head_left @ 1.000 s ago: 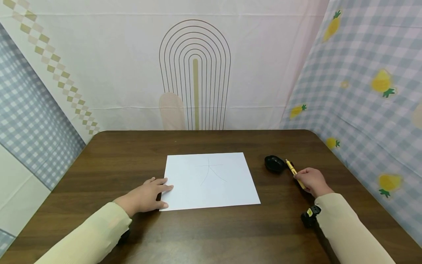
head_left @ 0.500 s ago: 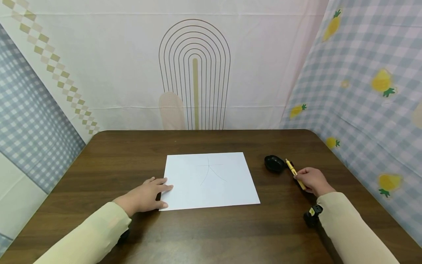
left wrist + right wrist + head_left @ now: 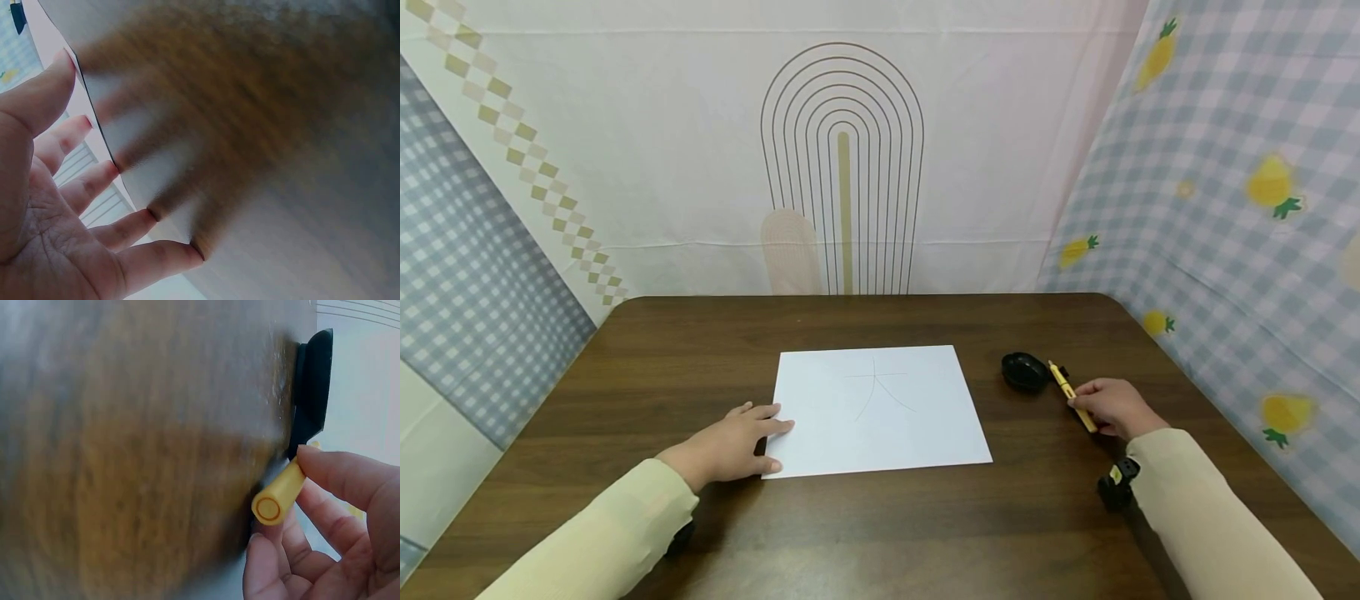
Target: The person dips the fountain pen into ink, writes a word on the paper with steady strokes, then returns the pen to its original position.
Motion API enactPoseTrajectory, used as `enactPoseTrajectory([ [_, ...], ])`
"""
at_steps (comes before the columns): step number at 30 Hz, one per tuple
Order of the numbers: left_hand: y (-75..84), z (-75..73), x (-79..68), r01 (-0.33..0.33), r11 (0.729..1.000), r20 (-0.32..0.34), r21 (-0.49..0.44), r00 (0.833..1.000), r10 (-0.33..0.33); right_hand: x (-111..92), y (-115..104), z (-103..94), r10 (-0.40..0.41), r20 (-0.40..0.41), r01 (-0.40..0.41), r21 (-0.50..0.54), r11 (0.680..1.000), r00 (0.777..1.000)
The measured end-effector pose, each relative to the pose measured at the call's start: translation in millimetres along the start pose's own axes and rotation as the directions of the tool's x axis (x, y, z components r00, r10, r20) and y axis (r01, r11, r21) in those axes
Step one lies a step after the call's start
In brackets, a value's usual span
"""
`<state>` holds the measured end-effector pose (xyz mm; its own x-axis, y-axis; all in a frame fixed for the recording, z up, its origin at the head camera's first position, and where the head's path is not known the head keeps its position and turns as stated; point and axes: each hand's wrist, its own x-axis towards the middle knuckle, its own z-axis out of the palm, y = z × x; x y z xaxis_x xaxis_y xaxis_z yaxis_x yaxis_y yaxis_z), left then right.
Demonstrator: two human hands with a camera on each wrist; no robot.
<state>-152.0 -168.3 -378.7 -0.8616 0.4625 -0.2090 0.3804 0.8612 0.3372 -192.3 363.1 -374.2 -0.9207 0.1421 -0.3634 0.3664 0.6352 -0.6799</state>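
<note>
A white sheet of paper (image 3: 925, 433) with a few thin drawn lines lies mid-table. My left hand (image 3: 730, 446) rests at its left edge, fingers spread and fingertips on the paper; the left wrist view shows the thumb (image 3: 47, 94) and fingertips along that edge. To the right of the sheet, my right hand (image 3: 1116, 408) pinches a yellow pen (image 3: 1062, 379) between thumb and fingers, its tip pointing away toward the upper left. The pen's round yellow end (image 3: 269, 509) faces the right wrist camera. Beside the pen tip sits a shiny black oval dish-like object (image 3: 1024, 372).
The dark wooden table (image 3: 880, 533) has rounded far corners. A white cloth with arch lines (image 3: 985, 167) hangs behind it, and a blue checked cloth (image 3: 1225, 275) runs along the right side.
The right wrist and sleeve have shifted slightly to the right while the fingers keep hold of the pen. The left hand and paper stay where they were.
</note>
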Motion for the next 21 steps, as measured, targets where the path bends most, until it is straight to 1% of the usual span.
enactPoseTrajectory([
  [7,-1.1,-0.7,1.4,-0.008,1.000,0.003,0.007,1.000,0.008,1.9,-1.0,-3.5,0.007,0.037,-0.007,-0.007,1.000,0.999],
  [13,-2.8,0.2,2.1,-0.003,1.000,0.007,0.017,1.000,0.003,3.0,-1.0,-5.4,-0.010,0.058,0.012,-0.044,0.999,0.998],
  [17,-1.6,-1.0,1.9,-0.006,1.000,0.006,0.016,1.000,0.006,3.1,-1.2,-6.8,-0.023,0.063,0.028,-0.078,0.997,0.998],
  [21,0.8,-2.8,1.3,-0.004,1.000,0.011,0.008,1.000,0.004,3.2,-0.7,-7.5,-0.017,0.070,0.023,-0.073,0.997,0.997],
])
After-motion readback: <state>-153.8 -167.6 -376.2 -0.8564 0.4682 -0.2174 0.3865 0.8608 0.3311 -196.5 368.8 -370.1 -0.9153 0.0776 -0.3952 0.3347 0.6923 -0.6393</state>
